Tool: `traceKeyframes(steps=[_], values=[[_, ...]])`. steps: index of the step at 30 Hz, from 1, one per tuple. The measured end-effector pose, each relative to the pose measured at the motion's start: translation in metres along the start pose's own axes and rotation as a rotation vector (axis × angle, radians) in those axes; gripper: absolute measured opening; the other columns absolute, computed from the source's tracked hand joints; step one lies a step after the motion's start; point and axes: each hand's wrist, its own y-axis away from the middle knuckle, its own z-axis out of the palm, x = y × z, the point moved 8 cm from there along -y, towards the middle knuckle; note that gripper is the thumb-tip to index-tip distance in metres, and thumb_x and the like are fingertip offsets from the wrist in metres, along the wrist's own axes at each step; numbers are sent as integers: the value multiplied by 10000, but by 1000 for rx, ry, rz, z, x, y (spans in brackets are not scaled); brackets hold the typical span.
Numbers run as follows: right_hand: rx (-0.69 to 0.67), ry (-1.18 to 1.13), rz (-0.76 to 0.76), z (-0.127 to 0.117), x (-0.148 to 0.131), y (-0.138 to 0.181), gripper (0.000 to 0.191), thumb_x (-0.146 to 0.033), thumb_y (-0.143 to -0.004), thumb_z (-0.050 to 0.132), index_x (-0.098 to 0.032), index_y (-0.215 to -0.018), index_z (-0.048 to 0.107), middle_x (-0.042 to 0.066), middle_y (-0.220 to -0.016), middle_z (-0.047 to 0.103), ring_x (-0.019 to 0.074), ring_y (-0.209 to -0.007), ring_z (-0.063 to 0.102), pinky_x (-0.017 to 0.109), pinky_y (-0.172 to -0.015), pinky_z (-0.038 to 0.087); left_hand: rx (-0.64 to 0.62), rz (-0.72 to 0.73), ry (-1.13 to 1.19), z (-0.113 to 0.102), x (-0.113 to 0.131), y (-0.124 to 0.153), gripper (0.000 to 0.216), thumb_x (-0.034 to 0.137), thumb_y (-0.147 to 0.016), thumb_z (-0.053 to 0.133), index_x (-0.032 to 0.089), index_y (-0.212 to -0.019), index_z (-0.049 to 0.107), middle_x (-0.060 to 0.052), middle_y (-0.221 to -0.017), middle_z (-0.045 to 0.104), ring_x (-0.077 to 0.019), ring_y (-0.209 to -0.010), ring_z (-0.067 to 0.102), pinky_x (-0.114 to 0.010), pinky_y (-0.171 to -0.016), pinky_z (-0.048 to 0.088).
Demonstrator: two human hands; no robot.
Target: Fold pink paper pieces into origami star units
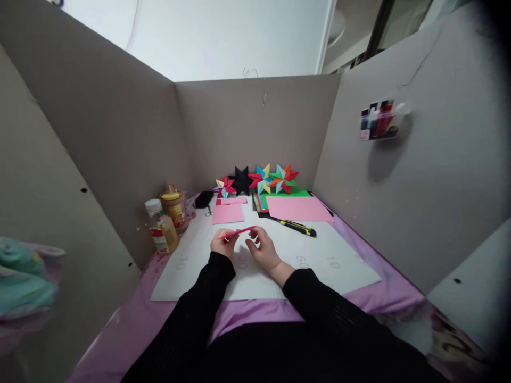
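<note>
A narrow folded strip of deep pink paper [245, 230] is held above the white sheet [207, 271], seen nearly edge-on. My left hand [223, 244] pinches the strip's left end. At its right end, my right hand [264, 251] grips with the fingertips, its thumb hanging a little below the strip. Beyond my hands lie a square of pink paper [228, 214] and some smaller pink and red strips [233, 201]. A yellow and black utility knife [297, 227] lies to the right, beside a larger pink sheet [299, 208].
Folded paper stars [262, 180] lean against the back panel. A glue bottle [163, 229] and a brown jar [174, 207] stand at left, near small scissors [208, 211] and a black phone-like object [204, 199]. Grey panels [255, 122] enclose three sides.
</note>
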Motion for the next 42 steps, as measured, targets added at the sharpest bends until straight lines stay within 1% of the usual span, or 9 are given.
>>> traceKeyframes(steps=[3,5,9,13,19,26,31,39,42], values=[[18,-179,173,0,16,-1,300,-261,-780,507,-206,-1074,486,56,-944,553,162,-825,527,278,-648,430,-160,-329,192,15,-31,-1,266,371,-647,649,138,-550,563,8,-446,479,-102,-438,414,-223,-429,301],[-105,-355,273,12,24,-1,260,-304,-799,490,-207,-1039,522,53,-965,566,154,-820,534,267,-646,423,-270,-472,375,28,-45,4,356,429,-627,658,142,-490,500,40,-376,383,-66,-372,323,-213,-392,232],[-338,-695,467,38,29,7,255,-373,-769,547,-207,-963,566,28,-883,584,130,-717,541,236,-579,390,-349,-555,649,44,-52,11,347,416,-572,719,127,-581,528,52,-423,402,-38,-368,296,-197,-383,192],[-346,-860,590,44,34,11,295,-373,-692,646,-192,-912,571,23,-843,583,116,-673,525,224,-565,378,-317,-565,640,44,-57,11,361,402,-535,751,122,-595,531,59,-414,397,-33,-356,296,-195,-370,179],[-276,-847,550,37,36,6,313,-303,-618,701,-176,-873,572,8,-754,585,107,-611,500,234,-576,387,-313,-583,488,41,-63,10,385,432,-517,747,126,-563,518,49,-385,409,-45,-339,324,-206,-361,201],[-235,-579,510,32,43,6,194,-313,-635,667,-156,-742,628,-1,-676,593,116,-600,510,250,-600,392,-170,-652,625,38,-64,10,414,369,-441,780,141,-654,509,59,-449,492,-62,-380,422,-193,-401,309],[-124,-364,374,20,42,0,153,-295,-681,613,-155,-726,655,23,-756,604,144,-722,539,277,-701,405,-260,-618,579,43,-64,11,363,345,-449,770,123,-621,539,24,-452,535,-82,-394,462,-211,-418,345],[-95,-483,349,23,41,1,177,-284,-673,630,-176,-783,544,-24,-683,554,109,-607,509,237,-588,423,-396,-630,618,57,-54,21,367,316,-437,788,101,-648,579,-5,-480,563,-101,-419,490,-221,-436,356],[-93,-428,321,20,40,0,147,-287,-683,625,-171,-750,565,14,-799,587,112,-631,528,242,-592,431,-383,-647,639,57,-54,22,383,317,-432,797,90,-671,601,-20,-514,584,-111,-463,517,-230,-477,385]])
